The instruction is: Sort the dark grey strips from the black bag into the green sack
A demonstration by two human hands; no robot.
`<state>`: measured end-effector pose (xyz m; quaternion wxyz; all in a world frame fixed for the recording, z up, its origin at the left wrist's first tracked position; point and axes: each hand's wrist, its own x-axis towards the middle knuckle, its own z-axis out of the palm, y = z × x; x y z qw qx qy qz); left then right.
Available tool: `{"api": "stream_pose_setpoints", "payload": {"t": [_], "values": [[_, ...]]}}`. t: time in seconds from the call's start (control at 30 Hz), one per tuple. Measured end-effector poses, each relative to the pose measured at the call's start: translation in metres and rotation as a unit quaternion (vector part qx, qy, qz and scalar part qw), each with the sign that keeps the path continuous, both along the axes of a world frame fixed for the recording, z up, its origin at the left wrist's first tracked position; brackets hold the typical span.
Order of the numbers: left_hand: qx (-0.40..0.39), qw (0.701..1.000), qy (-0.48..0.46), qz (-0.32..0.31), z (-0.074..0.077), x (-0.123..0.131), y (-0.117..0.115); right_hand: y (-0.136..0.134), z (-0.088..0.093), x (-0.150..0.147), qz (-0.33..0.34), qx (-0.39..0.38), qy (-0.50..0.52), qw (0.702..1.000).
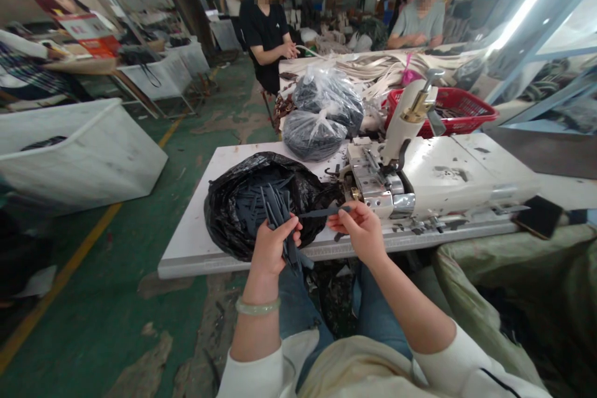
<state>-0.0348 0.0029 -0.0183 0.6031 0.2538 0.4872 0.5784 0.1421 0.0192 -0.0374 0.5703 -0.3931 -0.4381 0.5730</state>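
Note:
My left hand (271,250) grips a bunch of narrow dark grey strips (284,224), and their ends fan out above and below my fingers. My right hand (359,231) pinches the end of a single dark grey strip (323,213), which runs across toward my left hand. Just behind my hands, an open black plastic bag (233,214) holding more strips lies on the white worktable (196,249). To the right of the bag and beyond my right hand stands a white industrial sewing machine (401,161), its metal head close to the strip's far end.
Two tied clear bags of dark material (317,134) sit behind the black bag, and a red plastic basket (454,112) stands behind the machine. A phone (540,216) rests at the table's right end. Two co-workers sit beyond, near pale strips. White bins stand left.

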Motion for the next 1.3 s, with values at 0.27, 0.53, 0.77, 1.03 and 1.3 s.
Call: {"api": "stream_pose_setpoints", "payload": {"t": [0.27, 0.53, 0.77, 1.03, 1.3], "values": [[0.009, 1.0, -0.007, 0.024, -0.002, 0.001, 0.0, -0.032, -0.016, 0.019, 0.115, 0.328, -0.369, 0.862], [0.035, 0.998, 0.017, 0.039, 0.002, 0.004, -0.002, -0.044, -0.035, 0.017, 0.098, 0.324, -0.34, 0.878], [0.042, 0.995, 0.065, 0.066, 0.006, 0.006, -0.002, -0.04, -0.036, -0.007, 0.111, -0.065, 0.052, 0.99], [0.051, 0.99, 0.113, 0.072, 0.006, 0.009, 0.0, -0.022, -0.015, -0.006, 0.305, -0.333, 0.287, 0.845], [0.067, 0.987, 0.139, 0.05, 0.008, 0.013, -0.001, -0.013, -0.003, -0.013, 0.4, -0.366, 0.328, 0.773]]}}
